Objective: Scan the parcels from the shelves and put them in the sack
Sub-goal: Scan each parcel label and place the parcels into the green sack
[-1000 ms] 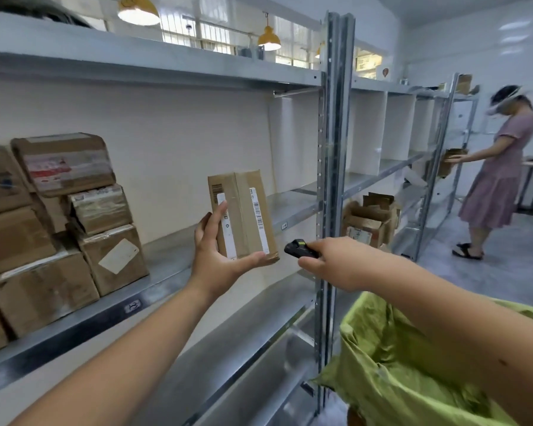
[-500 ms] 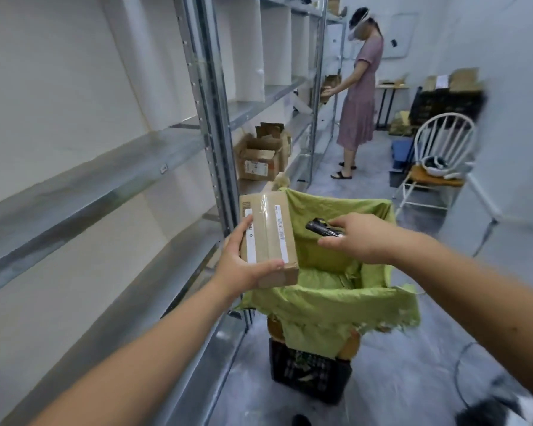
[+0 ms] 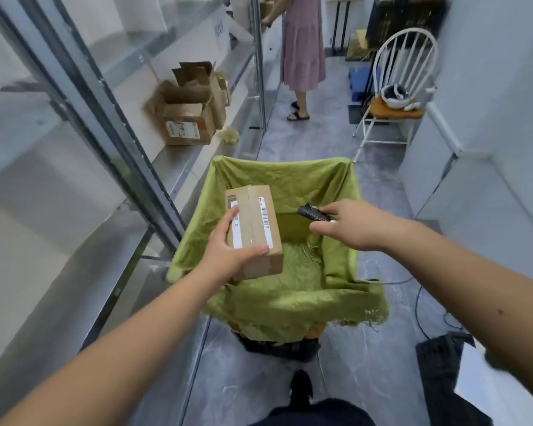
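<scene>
Your left hand (image 3: 225,252) grips the cardboard parcel (image 3: 254,232) by its near left corner, thumb across the top beside the white label and fingers curled under, and the parcel hangs over the open mouth of the green sack (image 3: 290,290), which looks to have nothing in it yet. Your right hand (image 3: 353,226) is closed round the black handheld scanner (image 3: 313,212), held over the far right of the opening and pointing roughly toward the parcel. Judging the scan as done, lower the parcel flat into the sack before you let your fingers open, so it lands on its broad face and leaves room for others; keep the scanner hand out to the right so the two don't knock. Watch the sack's folded rim, which is only draped over the black crate (image 3: 277,348) and could slip in if the parcel catches it. Against the frame a second ago, you have turned away from the metal shelving (image 3: 130,155): the parcel was upright at shelf height with the scanner aimed at its barcode, and now lies tilted flat over the sack
</scene>
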### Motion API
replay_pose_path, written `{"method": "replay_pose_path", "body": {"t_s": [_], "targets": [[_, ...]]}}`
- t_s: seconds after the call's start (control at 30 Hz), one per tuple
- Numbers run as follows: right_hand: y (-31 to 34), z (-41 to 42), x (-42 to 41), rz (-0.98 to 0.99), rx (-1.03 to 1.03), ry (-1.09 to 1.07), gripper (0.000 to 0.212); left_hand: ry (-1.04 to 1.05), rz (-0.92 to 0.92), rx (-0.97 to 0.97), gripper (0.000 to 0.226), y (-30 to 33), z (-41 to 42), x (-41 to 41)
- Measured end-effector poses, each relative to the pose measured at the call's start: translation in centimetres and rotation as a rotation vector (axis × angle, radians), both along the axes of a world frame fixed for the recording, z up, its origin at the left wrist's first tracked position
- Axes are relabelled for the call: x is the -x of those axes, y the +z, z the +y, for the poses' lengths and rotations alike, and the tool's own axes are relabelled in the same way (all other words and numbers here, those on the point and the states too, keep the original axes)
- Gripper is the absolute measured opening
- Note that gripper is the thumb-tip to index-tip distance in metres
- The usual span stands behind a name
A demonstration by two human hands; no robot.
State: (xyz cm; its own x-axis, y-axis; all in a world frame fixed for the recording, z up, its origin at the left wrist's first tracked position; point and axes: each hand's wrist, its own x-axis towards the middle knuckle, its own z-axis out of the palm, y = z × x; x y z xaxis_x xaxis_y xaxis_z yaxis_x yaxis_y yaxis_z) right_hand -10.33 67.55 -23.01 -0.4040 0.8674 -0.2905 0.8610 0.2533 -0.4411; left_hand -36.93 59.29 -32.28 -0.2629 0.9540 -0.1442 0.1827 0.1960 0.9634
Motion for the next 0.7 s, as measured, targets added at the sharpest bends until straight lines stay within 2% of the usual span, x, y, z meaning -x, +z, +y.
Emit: {"method": "replay_pose_path", "body": {"t_s": [0.17,0.4,0.7], "targets": [[-3.3,5.5,-0.5,0.014,0.050,0.002,0.041,0.026,-0.035,0.096,0.125,-5.2,5.1,-1.3],[-8.6,10.0,1.1,0.007,0.191,-0.010,0.037,0.056,-0.057,0.308,0.123,-11.3,10.4,-1.7],[-15.6,15.5,3.4,-0.122,0.285,-0.147,0.054,0.067,-0.167,0.533,0.127,-20.0,18.2,-1.5]]}}
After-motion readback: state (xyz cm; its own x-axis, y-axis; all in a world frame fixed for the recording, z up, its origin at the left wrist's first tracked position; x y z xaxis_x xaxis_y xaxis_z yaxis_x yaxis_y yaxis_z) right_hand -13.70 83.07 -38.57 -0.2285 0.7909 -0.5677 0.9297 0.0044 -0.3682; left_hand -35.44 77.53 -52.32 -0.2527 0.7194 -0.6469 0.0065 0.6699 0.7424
